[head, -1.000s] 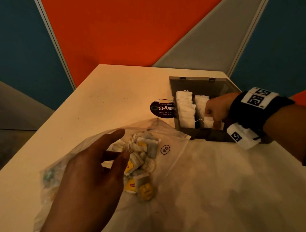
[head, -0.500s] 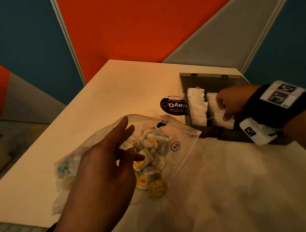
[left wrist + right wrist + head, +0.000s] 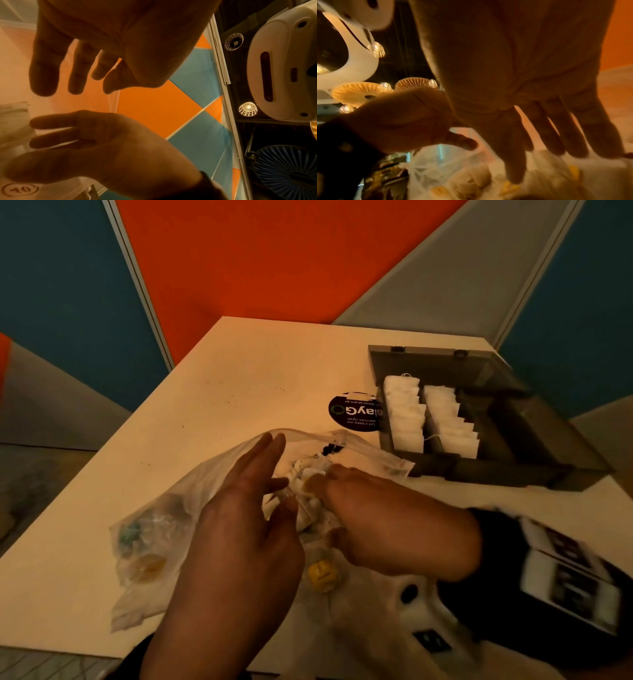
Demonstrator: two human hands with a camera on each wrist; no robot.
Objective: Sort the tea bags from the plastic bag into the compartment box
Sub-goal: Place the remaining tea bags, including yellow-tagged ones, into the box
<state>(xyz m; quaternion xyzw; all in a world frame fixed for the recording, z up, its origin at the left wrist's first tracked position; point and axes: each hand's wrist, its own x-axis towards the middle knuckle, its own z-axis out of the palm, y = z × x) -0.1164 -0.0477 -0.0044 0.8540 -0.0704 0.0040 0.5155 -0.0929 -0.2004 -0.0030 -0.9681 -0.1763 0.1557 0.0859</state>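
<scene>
hands [image 3: 236, 529] [image 3: 394, 522] over plastic bag [image 3: 164, 525], fingers extended

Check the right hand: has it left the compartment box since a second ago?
Yes. The right hand has come away from the compartment box and toward the person, and now reaches into the plastic bag among the tea bags.

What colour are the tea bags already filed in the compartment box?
White; two rows of tea bags stand in the grey compartment box, clearest in the head view.

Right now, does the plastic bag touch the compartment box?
Cannot tell. In the head view the plastic bag corner reaches the compartment box front edge, but blur hides contact.
</scene>
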